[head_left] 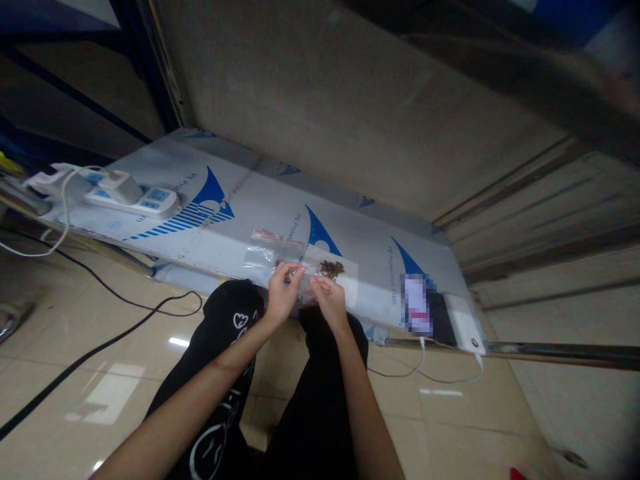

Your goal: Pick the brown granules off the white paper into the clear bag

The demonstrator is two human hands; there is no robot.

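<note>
At the table's near edge, my left hand (284, 288) pinches the side of a small clear plastic bag (305, 291). The fingers of my right hand (329, 297) close on the bag's other side. Its contents are too small to make out. Just beyond my right hand lies a little heap of small dark brown pieces (331, 269) on a white sheet (351, 275). Flat clear zip bags (270, 253) with reddish edges rest beyond my left hand, partly hidden by it.
The table (250, 200) is covered in printed protective film. A power strip (160, 202) with a plugged-in charger (121, 187) lies at left. On the right are a blurred-out phone (417, 305) and a white power bank (464, 323) with cables. A black cable (100, 353) crosses the tiled floor.
</note>
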